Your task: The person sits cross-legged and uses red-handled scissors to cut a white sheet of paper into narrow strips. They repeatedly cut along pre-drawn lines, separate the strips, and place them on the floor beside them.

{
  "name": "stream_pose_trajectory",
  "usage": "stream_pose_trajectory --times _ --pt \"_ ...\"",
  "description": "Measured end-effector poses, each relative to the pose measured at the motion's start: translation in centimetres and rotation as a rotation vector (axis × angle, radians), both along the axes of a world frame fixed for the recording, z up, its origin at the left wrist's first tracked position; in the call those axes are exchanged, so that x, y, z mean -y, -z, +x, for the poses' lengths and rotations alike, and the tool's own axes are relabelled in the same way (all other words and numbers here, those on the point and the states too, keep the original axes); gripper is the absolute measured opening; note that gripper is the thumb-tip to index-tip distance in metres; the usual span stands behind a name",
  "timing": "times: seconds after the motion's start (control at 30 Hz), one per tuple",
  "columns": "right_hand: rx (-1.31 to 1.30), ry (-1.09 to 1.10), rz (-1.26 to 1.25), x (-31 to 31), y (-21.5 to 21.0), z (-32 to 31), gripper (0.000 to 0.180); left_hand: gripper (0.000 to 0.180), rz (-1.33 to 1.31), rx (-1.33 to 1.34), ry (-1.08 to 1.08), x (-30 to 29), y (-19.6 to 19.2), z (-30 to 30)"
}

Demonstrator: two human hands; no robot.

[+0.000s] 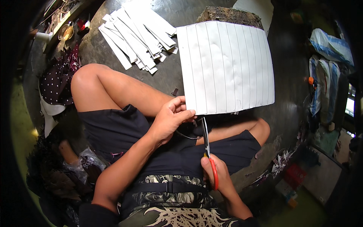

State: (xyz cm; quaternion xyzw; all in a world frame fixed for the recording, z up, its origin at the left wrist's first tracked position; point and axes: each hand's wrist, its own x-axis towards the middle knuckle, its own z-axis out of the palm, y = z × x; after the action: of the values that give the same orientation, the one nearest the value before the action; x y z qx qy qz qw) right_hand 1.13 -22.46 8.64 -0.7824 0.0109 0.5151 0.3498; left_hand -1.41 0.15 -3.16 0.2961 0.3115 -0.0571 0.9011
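My left hand [172, 119] pinches the lower left corner of a white sheet [230, 68], thumb on top. Long, roughly parallel lines run down the sheet and divide it into strips. In my right hand [219, 172] is a pair of scissors [207, 145] with red handles. The blades point up toward the sheet's lower edge, with their tips just below it near the left-hand strips. They look nearly closed. The sheet's far edge lies against a rough brown block [230, 16].
A loose pile of white strips [136, 38] lies on the dark floor beyond my left knee. Polka-dot cloth [56, 85] and a clear plastic bag [90, 160] are on the left. Blue-and-white sacks [331, 47] stand at the right, with scraps [281, 160] nearer me.
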Motion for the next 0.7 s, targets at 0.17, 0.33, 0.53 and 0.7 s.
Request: stream_pose_trajectory --times 0.17,0.33,0.53,0.7 --pt "0.092 0.025 0.041 -2.1 2.1 -0.7 0.053 0.037 -0.006 0.022 -0.026 0.1 -0.2 -0.7" --pt "0.107 0.045 0.045 -3.2 2.5 -0.9 0.052 0.039 -0.01 0.003 -0.04 0.0 -0.6 -1.1" --pt "0.14 0.032 0.045 -3.4 2.7 -1.2 0.052 0.044 0.008 0.04 -0.034 -0.2 -0.7 -1.3" --pt "0.137 0.021 0.069 -3.4 2.5 -1.2 0.052 0.045 -0.02 0.033 -0.051 -0.1 -0.7 -1.5"
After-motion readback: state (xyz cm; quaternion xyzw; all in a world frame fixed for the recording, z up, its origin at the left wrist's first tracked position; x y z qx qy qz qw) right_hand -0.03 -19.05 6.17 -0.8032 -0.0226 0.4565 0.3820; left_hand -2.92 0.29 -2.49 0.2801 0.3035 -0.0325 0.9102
